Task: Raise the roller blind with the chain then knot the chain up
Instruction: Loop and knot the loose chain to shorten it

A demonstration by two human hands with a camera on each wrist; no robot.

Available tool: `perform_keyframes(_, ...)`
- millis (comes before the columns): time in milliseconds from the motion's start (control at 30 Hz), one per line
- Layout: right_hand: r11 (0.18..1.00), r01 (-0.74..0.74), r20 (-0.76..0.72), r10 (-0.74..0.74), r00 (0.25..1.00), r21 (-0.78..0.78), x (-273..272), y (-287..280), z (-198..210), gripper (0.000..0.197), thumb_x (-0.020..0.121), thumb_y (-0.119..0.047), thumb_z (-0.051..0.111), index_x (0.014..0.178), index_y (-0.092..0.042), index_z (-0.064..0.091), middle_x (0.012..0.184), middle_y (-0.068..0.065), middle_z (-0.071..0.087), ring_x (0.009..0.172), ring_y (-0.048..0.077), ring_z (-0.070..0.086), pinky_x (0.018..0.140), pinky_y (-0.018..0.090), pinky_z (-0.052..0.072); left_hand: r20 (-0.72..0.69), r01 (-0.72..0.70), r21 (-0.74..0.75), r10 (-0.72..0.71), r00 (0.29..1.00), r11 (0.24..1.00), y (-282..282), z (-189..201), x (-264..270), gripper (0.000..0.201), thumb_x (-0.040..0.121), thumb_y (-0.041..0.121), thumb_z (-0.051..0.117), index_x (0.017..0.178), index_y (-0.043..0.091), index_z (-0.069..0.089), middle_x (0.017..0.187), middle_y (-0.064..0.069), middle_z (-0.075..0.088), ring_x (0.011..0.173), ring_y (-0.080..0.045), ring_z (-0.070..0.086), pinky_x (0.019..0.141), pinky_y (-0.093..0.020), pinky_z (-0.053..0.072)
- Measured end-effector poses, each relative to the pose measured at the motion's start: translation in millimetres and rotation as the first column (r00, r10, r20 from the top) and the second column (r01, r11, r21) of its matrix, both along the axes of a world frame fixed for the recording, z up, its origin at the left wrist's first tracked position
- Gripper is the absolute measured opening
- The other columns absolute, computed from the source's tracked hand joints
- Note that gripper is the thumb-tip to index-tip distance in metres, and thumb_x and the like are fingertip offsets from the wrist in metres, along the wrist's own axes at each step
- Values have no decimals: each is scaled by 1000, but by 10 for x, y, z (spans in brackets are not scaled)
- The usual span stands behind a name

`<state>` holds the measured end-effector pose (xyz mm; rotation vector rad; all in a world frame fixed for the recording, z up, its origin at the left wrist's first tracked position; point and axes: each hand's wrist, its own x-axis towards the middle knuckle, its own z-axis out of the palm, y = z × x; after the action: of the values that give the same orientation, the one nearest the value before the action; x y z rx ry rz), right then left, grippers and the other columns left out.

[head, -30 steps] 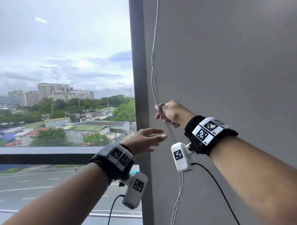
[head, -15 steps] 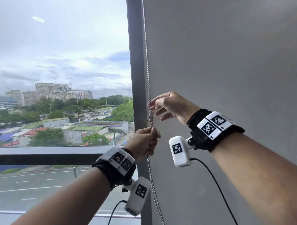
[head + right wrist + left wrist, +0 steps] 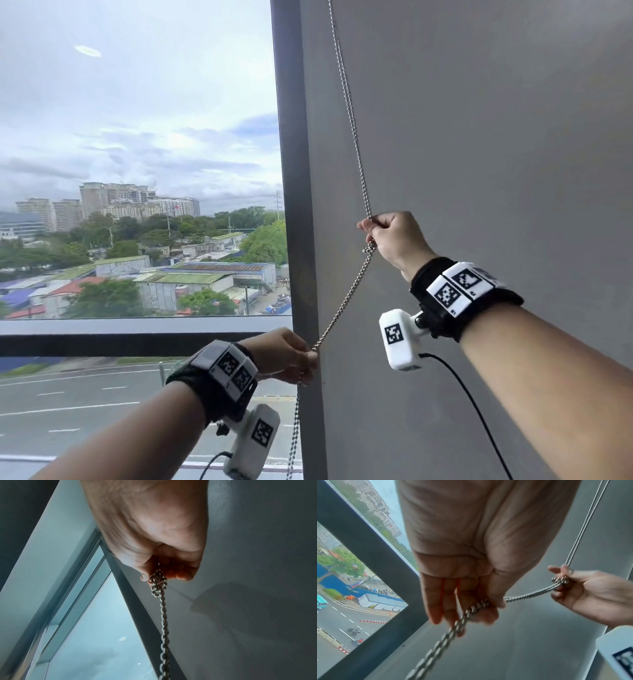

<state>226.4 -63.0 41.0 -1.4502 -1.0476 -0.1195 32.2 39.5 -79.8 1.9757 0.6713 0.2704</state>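
Observation:
A silver bead chain (image 3: 346, 99) hangs doubled along the grey wall beside the window. My right hand (image 3: 390, 236) pinches it high up, with a small knot (image 3: 369, 247) bunched just under the fingers; the right wrist view shows that knot (image 3: 157, 581) at the fingertips. From there the chain runs taut, slanting down and left to my left hand (image 3: 291, 356), which grips it in curled fingers. Below the left hand the chain (image 3: 436, 649) drops loose. The roller blind itself is out of view.
A dark window frame post (image 3: 291, 171) stands just left of the chain, with a horizontal rail (image 3: 102, 342) low across the glass. The plain grey wall (image 3: 479, 137) fills the right side. Camera cables hang under both wrists.
My left hand went from open and reaching to gripping the chain, then pulled it down and left. My right hand slid right with the knot, and the span between the hands drew taut.

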Motion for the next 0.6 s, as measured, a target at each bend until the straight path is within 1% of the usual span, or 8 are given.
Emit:
perform_keyframes(67, 999, 31, 46, -29, 998, -41, 39, -15, -6, 31, 95, -21, 60, 82, 5, 71, 67, 10, 59, 58, 17, 56, 68, 31, 47, 134, -19, -67, 28, 991, 998, -67, 142, -25, 25, 92, 19, 53, 71, 5, 59, 60, -7, 53, 53, -19, 55, 70, -37, 55)
perform_keyframes(133, 995, 55, 109, -46, 993, -82, 47, -31, -18, 39, 97, -22, 55, 74, 10, 59, 58, 6, 47, 49, 15, 45, 59, 28, 38, 312, -29, -113, 63, 948, 993, -179, 376, -21, 28, 94, 18, 47, 70, 7, 53, 59, -6, 43, 49, -18, 45, 55, -30, 50)
perform_keyframes(200, 995, 52, 154, -38, 987, -86, 11, -29, -9, 35, 98, -18, 54, 74, 8, 57, 52, 0, 45, 48, 14, 42, 59, 26, 37, 469, -7, -140, 73, 880, 990, -277, 641, 1, 27, 95, 18, 45, 72, 7, 55, 58, -6, 46, 47, -16, 44, 47, -25, 47)
perform_keyframes(267, 999, -5, 154, 12, 988, -46, -75, -36, -8, 13, 95, -14, 57, 99, -4, 66, 61, -3, 62, 56, 11, 57, 65, 25, 46, 595, 81, -180, 43, 803, 980, -373, 889, 19, 25, 96, 18, 42, 81, 4, 56, 63, -9, 58, 51, -19, 56, 51, -29, 52)
perform_keyframes(333, 999, -47, 152, 44, 987, 13, -158, -51, -31, 24, 91, -12, 63, 114, -15, 56, 72, -1, 72, 66, 10, 67, 67, 22, 51, 680, 188, -205, 1, 734, 961, -460, 1067, 54, 25, 97, 17, 39, 85, 2, 55, 81, -18, 68, 71, -28, 66, 66, -38, 58)
perform_keyframes(433, 997, -63, 215, 51, 975, 51, -258, -88, -67, 19, 85, -3, 64, 97, -17, 58, 72, 2, 70, 62, 11, 62, 60, 26, 47, 765, 200, -186, 14, 644, 962, -573, 1165, 156, 26, 97, 15, 39, 83, 2, 57, 104, -25, 65, 93, -34, 64, 87, -45, 51)
perform_keyframes(500, 993, -105, 204, 92, 975, 56, -290, -103, -92, 18, 83, -1, 64, 82, -19, 63, 70, 0, 70, 63, 11, 66, 65, 28, 51, 791, 100, -168, 74, 608, 981, -575, 1154, 226, 25, 96, 16, 44, 83, 3, 61, 100, -19, 67, 93, -30, 63, 89, -41, 50)
perform_keyframes(600, 980, -186, 173, 172, 970, 69, -331, -139, -111, 15, 81, -6, 69, 75, -20, 68, 77, 3, 76, 77, 15, 75, 80, 35, 59, 811, -24, -127, 118, 574, 992, -530, 1145, 252, 23, 92, 18, 51, 84, 5, 67, 86, -5, 70, 89, -21, 59, 84, -33, 50)
